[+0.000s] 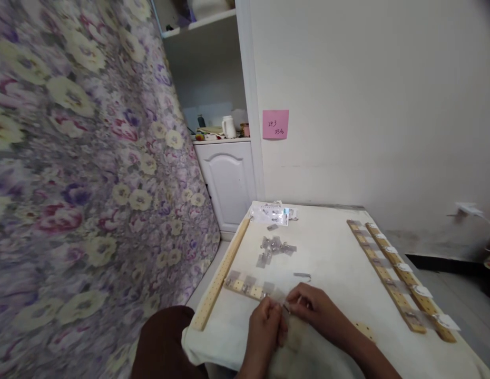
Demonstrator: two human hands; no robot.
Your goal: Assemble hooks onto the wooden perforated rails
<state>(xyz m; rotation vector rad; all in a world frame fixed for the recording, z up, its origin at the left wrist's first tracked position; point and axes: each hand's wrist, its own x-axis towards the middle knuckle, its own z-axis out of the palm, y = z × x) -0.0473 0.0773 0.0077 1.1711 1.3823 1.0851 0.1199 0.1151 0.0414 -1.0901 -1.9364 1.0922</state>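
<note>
My left hand [266, 322] is closed in a pinch near the front of the table, its fingertips beside the end of a short wooden strip [245, 288] that carries small clear cards. Close by on the right, my right hand [313, 304] is also pinched, its fingertips almost meeting the left ones. A small dark, thin piece [286, 308] shows between the two hands, too small to name. Beyond my right hand lies a bent metal piece [302, 275]. Farther back is a loose pile of small clear cards [273, 245] with metal bits.
A long perforated wooden strip [221, 276] lies along the table's left edge. Two wooden strips with cards, one nearer strip [387, 279] and one outer strip [411, 279], lie at right. Plastic packets [268, 214] rest at the back. A floral curtain [90, 184] hangs left.
</note>
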